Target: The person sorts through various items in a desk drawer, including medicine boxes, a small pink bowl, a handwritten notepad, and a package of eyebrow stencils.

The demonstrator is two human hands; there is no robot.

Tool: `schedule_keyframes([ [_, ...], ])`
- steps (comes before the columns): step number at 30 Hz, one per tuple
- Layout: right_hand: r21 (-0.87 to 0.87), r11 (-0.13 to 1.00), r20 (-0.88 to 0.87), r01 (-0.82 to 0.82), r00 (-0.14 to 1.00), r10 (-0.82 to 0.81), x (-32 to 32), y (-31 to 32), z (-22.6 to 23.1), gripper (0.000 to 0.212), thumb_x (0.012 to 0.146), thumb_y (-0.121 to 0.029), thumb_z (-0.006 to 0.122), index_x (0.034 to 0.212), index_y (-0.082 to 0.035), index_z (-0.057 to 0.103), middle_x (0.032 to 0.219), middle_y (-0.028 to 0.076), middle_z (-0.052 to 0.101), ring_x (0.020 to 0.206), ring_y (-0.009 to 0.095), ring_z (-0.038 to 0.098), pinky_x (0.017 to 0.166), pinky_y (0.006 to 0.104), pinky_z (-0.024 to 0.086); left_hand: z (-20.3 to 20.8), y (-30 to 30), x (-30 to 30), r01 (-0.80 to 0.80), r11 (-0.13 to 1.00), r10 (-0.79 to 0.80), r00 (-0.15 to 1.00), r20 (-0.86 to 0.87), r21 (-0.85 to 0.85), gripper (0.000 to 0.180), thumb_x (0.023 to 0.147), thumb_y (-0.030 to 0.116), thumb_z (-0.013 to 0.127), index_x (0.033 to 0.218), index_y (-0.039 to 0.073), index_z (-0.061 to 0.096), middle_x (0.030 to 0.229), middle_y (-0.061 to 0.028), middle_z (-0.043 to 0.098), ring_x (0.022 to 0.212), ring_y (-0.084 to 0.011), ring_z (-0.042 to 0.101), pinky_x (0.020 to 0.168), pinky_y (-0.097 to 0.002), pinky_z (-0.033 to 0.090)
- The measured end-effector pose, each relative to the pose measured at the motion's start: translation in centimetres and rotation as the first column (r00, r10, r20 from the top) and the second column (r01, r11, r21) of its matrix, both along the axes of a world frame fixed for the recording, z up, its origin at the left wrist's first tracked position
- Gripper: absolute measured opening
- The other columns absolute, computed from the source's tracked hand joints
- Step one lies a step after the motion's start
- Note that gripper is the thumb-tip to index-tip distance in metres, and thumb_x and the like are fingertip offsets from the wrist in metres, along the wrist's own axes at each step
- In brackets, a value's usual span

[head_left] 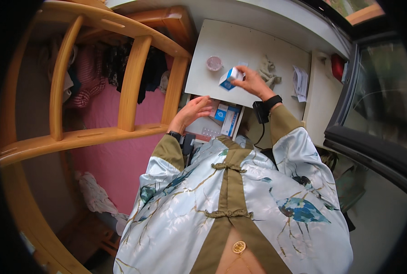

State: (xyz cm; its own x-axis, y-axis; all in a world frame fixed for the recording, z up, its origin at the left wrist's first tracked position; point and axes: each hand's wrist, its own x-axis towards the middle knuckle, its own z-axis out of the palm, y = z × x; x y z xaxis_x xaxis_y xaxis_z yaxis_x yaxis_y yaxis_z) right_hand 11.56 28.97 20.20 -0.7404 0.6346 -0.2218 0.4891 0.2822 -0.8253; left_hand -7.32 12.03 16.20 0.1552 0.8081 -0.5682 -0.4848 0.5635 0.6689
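Observation:
My right hand (253, 84) grips a small blue-and-white carton (231, 78) by its upper end, tilted just above the white desk top (219, 39). Over the left side of the pulled-out drawer (237, 129) is my left hand (192, 113), fingers stretched out and holding nothing. Inside the drawer lie a blue-and-white box (221, 112), a longer white-and-blue box (231, 120) and what looks like a blister pack of pills (210, 131). My left hand partly hides the drawer's far left corner.
On the desk stand a round pinkish tub (214, 63), a crumpled beige cloth (269, 71) and a folded printed sheet (300, 84). A wooden bunk-bed ladder (135, 82) rises at left, before a pink bed (105, 107). At right, a dark-framed window (340, 123) swings inward.

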Motion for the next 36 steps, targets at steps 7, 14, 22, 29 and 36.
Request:
schedule_keyframes([
  [7, 0.420, 0.892, 0.043, 0.167, 0.978, -0.203, -2.7, 8.4, -4.3, 0.047, 0.069, -0.022, 0.069, 0.110, -0.007, 0.052, 0.106, 0.016, 0.054, 0.099, 0.033, 0.053, 0.084, 0.0394, 0.044, -1.3, -5.0, -2.4, -0.231, 0.972, 0.230, 0.973, -0.036, -0.042, 0.056, 0.090, 0.036, 0.050, 0.130, 0.001, 0.035, 0.125, -0.0137, 0.046, 0.110, -0.0237, 0.050, 0.089, -0.0341, 0.044],
  [14, 0.526, 0.845, 0.144, 0.099, 0.968, -0.204, -6.8, 11.1, -7.5, 0.047, 0.069, -0.020, 0.068, 0.112, -0.012, 0.053, 0.108, 0.014, 0.053, 0.101, 0.034, 0.053, 0.085, 0.0407, 0.044, -1.3, -9.9, -3.7, -0.386, 0.916, 0.381, 0.922, -0.067, -0.106, 0.056, 0.089, 0.038, 0.052, 0.129, 0.002, 0.037, 0.122, -0.0114, 0.049, 0.107, -0.0200, 0.052, 0.087, -0.0316, 0.045],
  [22, 0.626, 0.765, 0.053, 0.152, 0.970, -0.236, -6.3, 9.0, -6.5, 0.046, 0.072, -0.023, 0.067, 0.114, -0.012, 0.052, 0.111, 0.016, 0.049, 0.098, 0.033, 0.054, 0.084, 0.0399, 0.045, -2.7, -9.7, -3.4, -0.337, 0.934, 0.330, 0.941, -0.076, -0.119, 0.058, 0.088, 0.042, 0.051, 0.129, 0.003, 0.037, 0.123, -0.0110, 0.048, 0.109, -0.0193, 0.050, 0.087, -0.0313, 0.044],
  [29, 0.340, 0.940, -0.008, 0.031, 1.000, -0.030, 0.2, 3.6, -5.7, 0.027, 0.079, -0.018, 0.059, 0.102, -0.004, 0.058, 0.092, 0.016, 0.060, 0.079, 0.029, 0.060, 0.073, 0.0350, 0.048, -7.7, -5.2, -0.6, -0.108, 0.955, 0.097, 0.994, -0.051, -0.275, 0.057, 0.087, 0.042, 0.054, 0.125, 0.001, 0.041, 0.124, -0.0131, 0.047, 0.112, -0.0239, 0.048, 0.091, -0.0363, 0.041],
  [36, 0.059, 0.997, 0.078, -0.054, 0.996, 0.050, 4.0, -3.5, -4.0, 0.022, 0.081, -0.016, 0.056, 0.098, -0.002, 0.061, 0.085, 0.015, 0.063, 0.076, 0.028, 0.062, 0.068, 0.0335, 0.049, -13.0, -1.3, 5.1, -0.091, 0.808, 0.066, 0.996, -0.065, -0.582, 0.082, 0.070, 0.063, 0.061, 0.118, -0.002, 0.044, 0.110, -0.0186, 0.050, 0.103, -0.0285, 0.051, 0.089, -0.0404, 0.044],
])
